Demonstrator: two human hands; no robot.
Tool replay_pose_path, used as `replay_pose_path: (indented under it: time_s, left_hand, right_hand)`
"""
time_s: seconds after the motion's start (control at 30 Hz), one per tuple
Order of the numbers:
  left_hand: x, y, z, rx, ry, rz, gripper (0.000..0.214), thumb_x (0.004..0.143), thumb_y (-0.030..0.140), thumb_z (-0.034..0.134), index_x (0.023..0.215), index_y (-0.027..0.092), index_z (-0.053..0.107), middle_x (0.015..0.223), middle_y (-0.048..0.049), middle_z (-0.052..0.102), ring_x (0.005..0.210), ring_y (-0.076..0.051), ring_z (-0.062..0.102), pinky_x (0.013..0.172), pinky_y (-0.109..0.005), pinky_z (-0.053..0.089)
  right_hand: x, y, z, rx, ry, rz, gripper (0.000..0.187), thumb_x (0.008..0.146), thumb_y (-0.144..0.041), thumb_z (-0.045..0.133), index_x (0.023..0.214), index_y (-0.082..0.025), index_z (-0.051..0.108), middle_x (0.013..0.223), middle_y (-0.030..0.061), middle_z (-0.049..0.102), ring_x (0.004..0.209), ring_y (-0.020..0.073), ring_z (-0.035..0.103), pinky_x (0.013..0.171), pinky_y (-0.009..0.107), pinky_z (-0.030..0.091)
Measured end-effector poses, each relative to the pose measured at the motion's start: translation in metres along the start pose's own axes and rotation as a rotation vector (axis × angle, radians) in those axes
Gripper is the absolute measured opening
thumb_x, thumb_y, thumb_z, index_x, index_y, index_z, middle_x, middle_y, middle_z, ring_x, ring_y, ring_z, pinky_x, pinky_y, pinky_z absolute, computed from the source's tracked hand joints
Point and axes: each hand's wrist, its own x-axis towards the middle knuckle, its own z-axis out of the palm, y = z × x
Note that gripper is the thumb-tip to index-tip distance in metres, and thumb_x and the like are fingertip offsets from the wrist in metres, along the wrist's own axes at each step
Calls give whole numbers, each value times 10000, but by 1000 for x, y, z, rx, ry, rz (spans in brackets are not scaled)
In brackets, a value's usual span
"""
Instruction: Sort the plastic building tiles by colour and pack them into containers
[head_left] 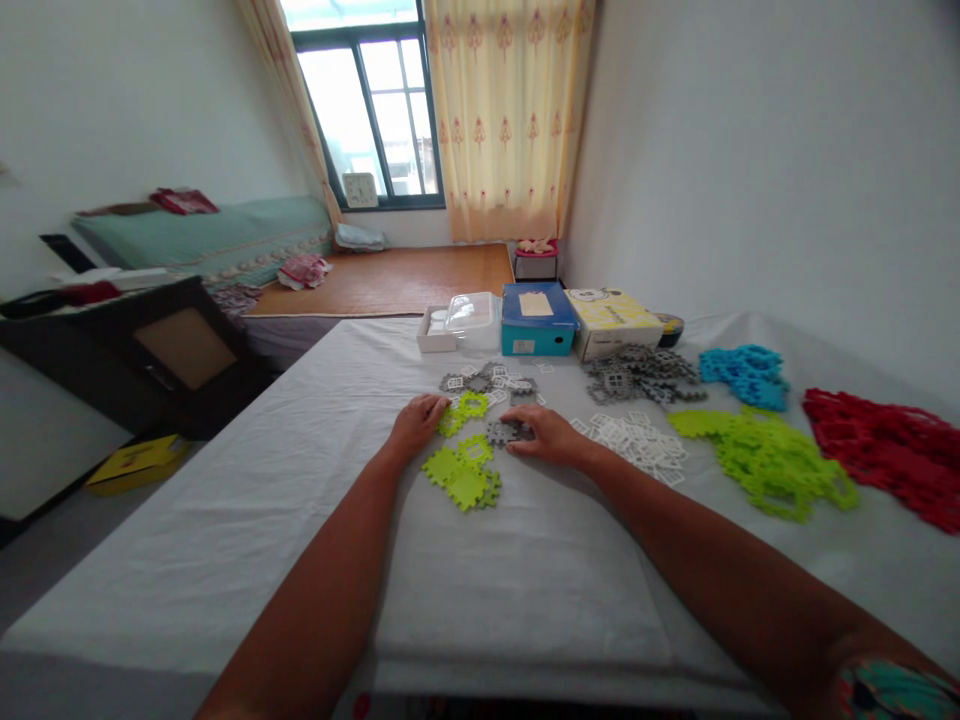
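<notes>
Grey toothed piece (498,433) pointed left, long axis crosswise, pinched by right hand (549,437); left hand (418,424), grip unclear, met jagged lime pieces (451,421).

Table (270,490) has a white cloth over it, creased. Far edge, left to right: small white box (436,338), clear plastic tub (474,325), blue box (538,322) with a paper on its lid, yellow-and-white box (616,322). Middle: lime pieces (463,482), some overlapping, plus a single grey piece (498,434) just to their right. Beyond those, grey parts (478,381) mixed with small white frames (455,383). Right side, heaps by colour: dark grey (645,378), white (634,440), blue (744,375), lime (784,465), red (885,450) outermost.
</notes>
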Motion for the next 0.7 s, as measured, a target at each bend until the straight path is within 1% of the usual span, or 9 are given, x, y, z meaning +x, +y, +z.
replay_pose_path:
  time_s: [0.07, 0.13, 0.2, 0.3, 0.4, 0.5, 0.57, 0.63, 0.7]
  left_hand:
    - [0, 0, 0, -4, 3, 3, 456, 930, 443, 323, 967, 192, 701, 1003, -80, 705, 971, -211, 613, 888, -315, 455]
    - [0, 1, -1, -4, 1, 11, 453, 930, 435, 322, 965, 190, 701, 1005, -82, 706, 974, -213, 614, 890, -316, 456]
    - [0, 1, -1, 1, -3, 17, 454, 930, 433, 318, 959, 192, 701, 1005, -81, 706, 976, -213, 615, 893, -317, 456]
    - [0, 2, -2, 12, -4, 12, 457, 930, 440, 314, 947, 196, 700, 1006, -80, 707, 976, -213, 615, 895, -317, 453]
    - [-1, 4, -3, 14, -13, 14, 461, 931, 444, 309, 935, 194, 697, 995, -80, 708, 965, -213, 614, 886, -316, 452]
    - [-1, 4, -3, 4, -17, 21, 457, 929, 440, 314, 936, 190, 696, 997, -82, 706, 966, -214, 612, 886, -319, 451]
    - [-1, 4, -3, 5, -16, 23, 453, 928, 435, 314, 939, 191, 695, 1003, -83, 704, 968, -215, 611, 890, -321, 450]
    - [-1, 4, -3, 8, -16, 28, 451, 927, 430, 315, 939, 188, 695, 1001, -87, 702, 966, -214, 610, 892, -322, 451]
    - [-1, 4, -3, 7, -13, 31, 444, 925, 426, 321, 939, 188, 695, 996, -89, 701, 963, -214, 610, 890, -322, 453]
  right_hand:
    - [1, 0, -2, 84, 25, 49, 391, 755, -338, 688, 1118, -192, 670, 1053, 65, 689, 911, 187, 637, 828, 327, 508]
    - [1, 2, -3, 178, 32, 83, 384, 785, -361, 660, 1129, -192, 663, 1027, 56, 690, 860, 164, 637, 794, 303, 513]
    - [2, 5, -5, 200, 38, 106, 385, 769, -321, 669, 1130, -186, 660, 1037, 57, 683, 859, 159, 632, 792, 296, 512]
    - [2, 10, -5, 187, 54, 126, 426, 733, -237, 675, 1154, -185, 643, 1111, 69, 660, 895, 160, 623, 799, 296, 510]
    - [2, 13, -6, 195, 42, 113, 436, 743, -221, 659, 1177, -191, 625, 1146, 70, 646, 915, 157, 617, 814, 294, 506]
    - [3, 15, -10, 104, 53, 114, 366, 744, -235, 662, 1106, -183, 650, 1128, 68, 652, 896, 160, 617, 821, 302, 501]
    - [4, 18, -18, 0, 95, 115, 321, 746, -239, 661, 1063, -185, 664, 1120, 68, 661, 938, 178, 616, 863, 320, 484]
    - [4, 22, -30, -165, 174, 131, 302, 746, -236, 658, 1044, -191, 672, 1144, 77, 659, 1029, 213, 591, 922, 355, 451]
    - [2, 30, -46, -368, 271, 189, 300, 754, -248, 648, 1050, -202, 674, 1193, 90, 641, 1091, 257, 547, 935, 402, 429]
